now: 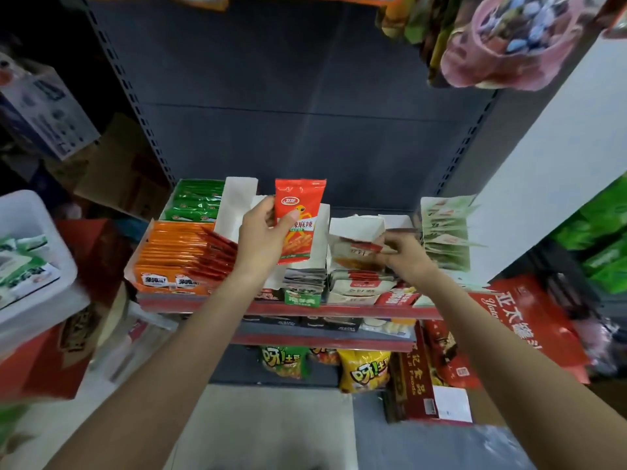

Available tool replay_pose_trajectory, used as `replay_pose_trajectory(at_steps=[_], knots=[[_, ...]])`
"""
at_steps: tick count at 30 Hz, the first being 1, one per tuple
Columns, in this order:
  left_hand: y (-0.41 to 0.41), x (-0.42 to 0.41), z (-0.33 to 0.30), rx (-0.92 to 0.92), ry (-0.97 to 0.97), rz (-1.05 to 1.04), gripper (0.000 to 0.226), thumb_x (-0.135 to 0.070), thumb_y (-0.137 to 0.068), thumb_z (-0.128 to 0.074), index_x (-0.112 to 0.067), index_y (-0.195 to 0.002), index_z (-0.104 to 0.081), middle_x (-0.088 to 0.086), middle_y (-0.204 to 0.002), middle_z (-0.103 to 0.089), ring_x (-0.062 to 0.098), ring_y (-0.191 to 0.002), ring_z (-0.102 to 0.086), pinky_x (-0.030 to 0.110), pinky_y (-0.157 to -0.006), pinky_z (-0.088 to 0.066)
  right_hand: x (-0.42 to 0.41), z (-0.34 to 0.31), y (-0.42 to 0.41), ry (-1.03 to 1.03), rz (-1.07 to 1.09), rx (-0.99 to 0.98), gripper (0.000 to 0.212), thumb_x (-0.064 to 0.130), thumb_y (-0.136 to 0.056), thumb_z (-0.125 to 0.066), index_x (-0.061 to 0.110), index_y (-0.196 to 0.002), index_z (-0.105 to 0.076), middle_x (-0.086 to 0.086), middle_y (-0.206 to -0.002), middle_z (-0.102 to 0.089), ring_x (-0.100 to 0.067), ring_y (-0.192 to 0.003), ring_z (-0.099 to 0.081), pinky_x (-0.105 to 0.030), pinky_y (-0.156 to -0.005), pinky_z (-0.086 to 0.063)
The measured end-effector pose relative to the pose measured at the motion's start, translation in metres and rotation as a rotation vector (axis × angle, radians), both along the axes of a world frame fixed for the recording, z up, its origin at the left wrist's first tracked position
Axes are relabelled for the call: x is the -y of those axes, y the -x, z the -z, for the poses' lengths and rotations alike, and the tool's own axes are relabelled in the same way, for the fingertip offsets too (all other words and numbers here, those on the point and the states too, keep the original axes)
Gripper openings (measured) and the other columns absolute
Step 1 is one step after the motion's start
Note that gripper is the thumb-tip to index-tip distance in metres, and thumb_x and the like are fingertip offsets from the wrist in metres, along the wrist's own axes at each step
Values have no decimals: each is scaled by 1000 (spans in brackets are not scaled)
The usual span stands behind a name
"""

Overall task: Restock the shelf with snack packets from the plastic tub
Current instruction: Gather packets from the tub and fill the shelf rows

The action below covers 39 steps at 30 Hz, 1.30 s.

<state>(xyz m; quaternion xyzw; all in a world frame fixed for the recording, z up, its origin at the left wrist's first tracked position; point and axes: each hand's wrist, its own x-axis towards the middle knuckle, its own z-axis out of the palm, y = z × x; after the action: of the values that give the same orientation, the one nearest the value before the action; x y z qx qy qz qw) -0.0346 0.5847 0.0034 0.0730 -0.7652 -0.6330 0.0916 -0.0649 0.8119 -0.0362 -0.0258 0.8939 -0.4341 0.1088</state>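
Observation:
My left hand holds a red snack packet upright above a white display box in the middle of the shelf. My right hand pinches a white-and-red packet in the box just to the right. The white plastic tub stands at the far left with green-and-white packets inside.
Orange packets and green packets fill boxes on the shelf's left; pale green packets stand at its right. Chip bags sit on the lower shelf. Red cartons lie at right, hanging bags overhead.

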Motion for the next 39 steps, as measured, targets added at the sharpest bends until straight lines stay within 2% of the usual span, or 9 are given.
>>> replay_pose_trajectory(at_steps=[4, 11, 14, 16, 20, 26, 30, 34, 39], knots=[[2, -4, -3, 11, -1, 4, 13, -21, -92, -59, -17, -104, -59, 1, -107, -66, 16, -101, -64, 40, -92, -52, 5, -6, 10, -319, -173, -6, 6, 17, -86, -61, 16, -86, -66, -4, -94, -66, -21, -87, -60, -31, -81, -48], [2, -2, -2, 29, 12, -4, 16, -22, -92, -59, -17, -107, -58, 0, -110, -66, 16, -103, -63, 40, -93, -52, 9, -11, 21, -782, -378, 82, 29, 27, -90, -56, 9, -109, -68, -11, -114, -66, -28, -102, -60, -36, -91, -49], [2, 1, -1, 33, 14, -8, 16, -21, -91, -60, -17, -107, -59, -1, -109, -66, 14, -101, -63, 34, -91, -52, 9, -19, 24, -620, -387, 290, 49, 48, -91, -53, 11, -122, -62, -7, -129, -58, -26, -118, -53, -36, -101, -41], [2, 6, -2, 20, 29, -26, 17, -21, -91, -60, -17, -107, -59, -2, -107, -66, 9, -95, -63, 26, -84, -51, 12, -27, 23, -496, -372, 280, 48, 48, -90, -54, 15, -123, -61, -3, -132, -57, -22, -122, -50, -33, -103, -38], [-1, 21, -6, 4, 40, -10, 14, -21, -91, -61, -21, -105, -60, -12, -96, -64, -3, -83, -61, 9, -67, -46, 45, -39, 17, -82, -263, -5, 38, 34, -88, -64, 19, -123, -59, 0, -120, -62, -13, -114, -56, -23, -95, -40], [0, 61, -13, -49, 86, 86, 21, -14, -87, -65, -20, -107, -61, -9, -99, -66, 7, -94, -62, 18, -82, -49, 132, -53, 11, 434, -347, -74, 20, 4, -89, -60, 13, -107, -63, 0, -96, -69, 0, -81, -67, -18, -73, -54], [5, 112, -2, 11, 374, -31, 30, -13, -92, -58, -12, -122, -54, -1, -110, -62, 12, -102, -57, 16, -85, -43, 175, -43, 20, 319, -94, -223, 13, 4, -86, -65, 7, -97, -69, 2, -88, -67, -2, -72, -62, -30, -77, -55], [13, 162, 18, 119, 829, 125, 39, -10, -95, -50, -10, -134, -48, 10, -136, -50, 24, -125, -48, 27, -101, -34, 212, -27, 34, 338, 114, -270, 9, 7, -84, -64, 16, -84, -66, 2, -79, -66, -13, -73, -62, -42, -77, -55], [29, 188, 32, 266, 786, 291, 39, -21, -97, -51, -13, -134, -47, 10, -134, -52, 24, -118, -53, 31, -96, -40, 246, 0, 40, 215, 74, -243, 11, 6, -86, -62, 14, -83, -68, 1, -75, -67, -9, -67, -59, -31, -70, -48]])
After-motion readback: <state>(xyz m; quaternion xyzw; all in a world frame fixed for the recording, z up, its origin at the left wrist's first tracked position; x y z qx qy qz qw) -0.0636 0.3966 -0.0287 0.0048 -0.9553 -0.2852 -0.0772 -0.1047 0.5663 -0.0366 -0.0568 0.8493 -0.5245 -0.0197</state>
